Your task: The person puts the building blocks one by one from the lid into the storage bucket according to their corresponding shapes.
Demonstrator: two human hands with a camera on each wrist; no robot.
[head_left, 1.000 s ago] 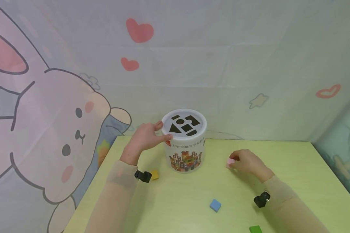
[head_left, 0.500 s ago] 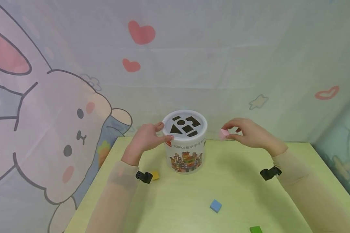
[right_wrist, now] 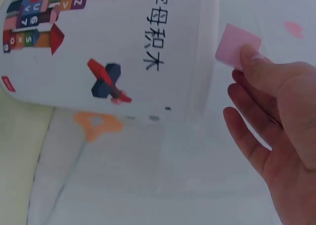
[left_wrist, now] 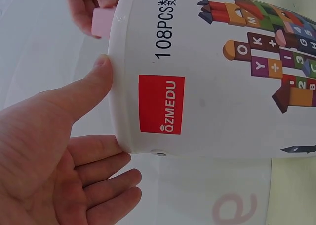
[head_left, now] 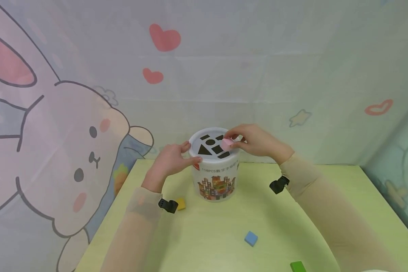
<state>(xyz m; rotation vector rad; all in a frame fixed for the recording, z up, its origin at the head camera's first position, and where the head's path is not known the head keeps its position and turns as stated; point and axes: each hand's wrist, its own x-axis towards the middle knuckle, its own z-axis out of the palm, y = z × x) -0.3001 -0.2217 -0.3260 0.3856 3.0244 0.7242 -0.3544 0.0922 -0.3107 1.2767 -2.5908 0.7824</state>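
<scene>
A white plastic bucket (head_left: 215, 181) stands upright on the table; its lid (head_left: 194, 148) has several dark shape cutouts. My left hand (head_left: 170, 160) rests on the left of the lid's rim, thumb and fingers spread, as the left wrist view shows. Its other fingers stay off the bucket. Over the lid's right side, my right hand (head_left: 260, 140) pinches a pink block (head_left: 227, 144) between thumb and fingers. This square-faced block (right_wrist: 238, 46) appears just above the lid in the right wrist view. Whether it touches the lid, I cannot tell.
On the yellow-green table (head_left: 210, 234) lie a yellow block (head_left: 181, 204) beside the left wrist, a blue block (head_left: 251, 238) in front of the bucket and a green block (head_left: 297, 266) at the near edge. A printed cloth (head_left: 258, 79) hangs behind.
My right hand has lifted the pink block from the table and carried it up and left over the bucket's lid. The left hand has stayed at the rim.
</scene>
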